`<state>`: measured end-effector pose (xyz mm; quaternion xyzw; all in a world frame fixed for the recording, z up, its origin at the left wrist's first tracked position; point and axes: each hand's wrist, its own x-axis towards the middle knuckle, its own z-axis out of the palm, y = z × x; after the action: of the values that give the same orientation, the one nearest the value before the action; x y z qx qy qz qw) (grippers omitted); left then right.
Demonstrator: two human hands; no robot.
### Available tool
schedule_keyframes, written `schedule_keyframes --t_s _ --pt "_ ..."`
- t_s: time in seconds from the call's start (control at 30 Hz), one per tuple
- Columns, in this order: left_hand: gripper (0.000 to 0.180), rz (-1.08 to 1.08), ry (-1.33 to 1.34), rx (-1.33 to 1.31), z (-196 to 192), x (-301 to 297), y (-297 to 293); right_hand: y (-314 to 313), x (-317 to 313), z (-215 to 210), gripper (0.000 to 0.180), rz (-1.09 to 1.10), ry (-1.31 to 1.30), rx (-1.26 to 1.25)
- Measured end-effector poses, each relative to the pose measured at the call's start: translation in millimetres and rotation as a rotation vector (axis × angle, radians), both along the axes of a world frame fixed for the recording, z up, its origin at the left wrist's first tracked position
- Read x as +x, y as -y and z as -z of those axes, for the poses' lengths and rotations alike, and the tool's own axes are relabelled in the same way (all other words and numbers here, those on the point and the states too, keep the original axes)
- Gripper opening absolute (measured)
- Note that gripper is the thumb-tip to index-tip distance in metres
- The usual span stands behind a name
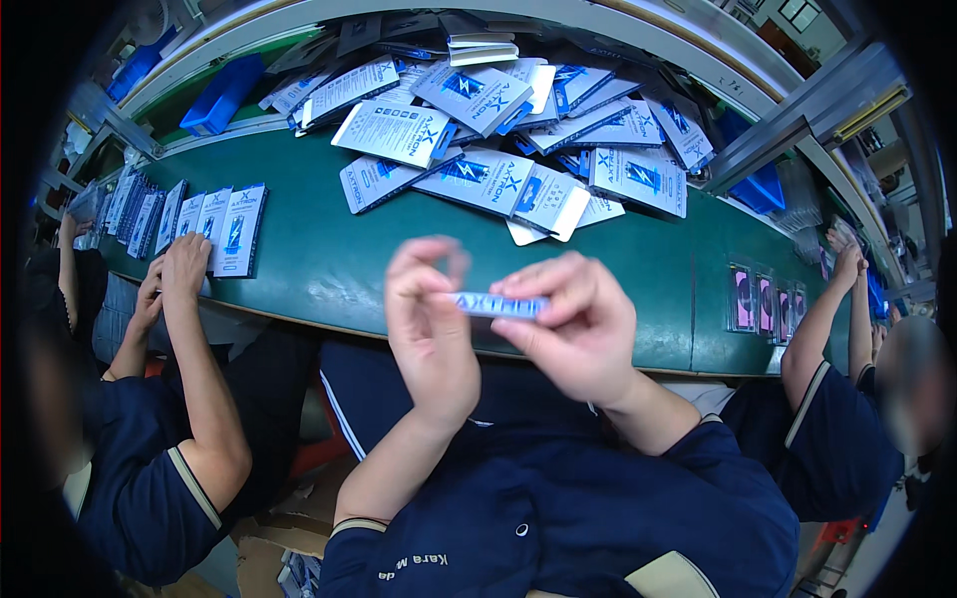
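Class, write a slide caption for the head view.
Right fingers grip a slim box; beyond, white boxes lie heaped on a green table.

I count my two hands, left hand (433, 334) and right hand (578, 324), and one held box (485, 305). Co-workers (140, 488): two. Four pink-and-black packs (766, 304); heaped white-and-blue boxes (474, 97) overlap too much to number

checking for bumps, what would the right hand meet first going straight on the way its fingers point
Probably the left hand, just beyond the box that the right hand holds, though depth is hard to judge.
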<state>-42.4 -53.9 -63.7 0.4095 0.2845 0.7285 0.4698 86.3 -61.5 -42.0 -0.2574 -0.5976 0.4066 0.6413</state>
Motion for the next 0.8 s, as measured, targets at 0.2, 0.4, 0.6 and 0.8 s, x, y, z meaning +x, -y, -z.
schedule_keyframes --t_s 0.2,0.4,0.6,0.8 --pt "0.079 0.476 -0.028 -0.524 2.3 -63.4 -4.6 -19.0 -0.7 4.6 0.019 -0.406 0.580 0.293" --pt "0.052 -0.277 -1.283 -0.298 26.0 -108.1 -20.8 -95.5 34.1 37.1 0.042 0.632 1.290 0.567" --pt "0.065 0.100 -0.237 -0.422 21.4 -31.8 -15.1 -54.4 39.3 35.9 0.038 0.624 1.081 0.455" --pt "0.085 0.298 -0.362 -0.257 25.0 0.2 -23.4 14.6 71.9 44.2 0.027 0.466 0.900 0.260"
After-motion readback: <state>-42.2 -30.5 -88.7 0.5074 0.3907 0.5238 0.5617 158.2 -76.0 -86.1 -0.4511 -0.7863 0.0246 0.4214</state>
